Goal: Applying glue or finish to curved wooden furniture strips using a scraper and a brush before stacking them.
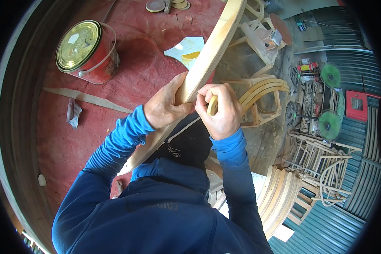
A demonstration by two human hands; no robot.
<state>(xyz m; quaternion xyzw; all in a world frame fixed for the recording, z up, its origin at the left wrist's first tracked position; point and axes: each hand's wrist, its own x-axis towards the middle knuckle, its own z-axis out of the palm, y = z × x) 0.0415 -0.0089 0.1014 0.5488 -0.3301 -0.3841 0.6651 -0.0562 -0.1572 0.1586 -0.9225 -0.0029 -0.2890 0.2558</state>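
Left hand (167, 103) is clamped around a long, pale, curved wooden strip (216, 38), thumb on the near side. Strip runs diagonally, from top centre down to lower left, crossing in front of the person's torso and over the edge of the red worktop (135, 63).

Right hand (222, 110) is curled around a small yellow disc (213, 105), just right of the strip. Hands are close together. Fingertips sit right by the strip's edge; can't say for sure whether they or the disc touch it, fingers block the view. Both sleeves are blue, pushed back from the wrists.

On the worktop, left of the strip: red pail (99, 67) with a gold-coloured lid and a wire-type handle, upright. Below it, a thin flat wood offcut (86, 98) and a crumpled packet (73, 113). Just beside the strip, a pale sheet (183, 47) with a yellow piece (191, 55) lying on it. Round discs (155, 5) near the top edge.

Right side: curved wooden frame (264, 91) near the right hand, a stack of curved wood pieces (279, 194) lower down, two green fans (330, 75) further off, corrugated sheeting behind.
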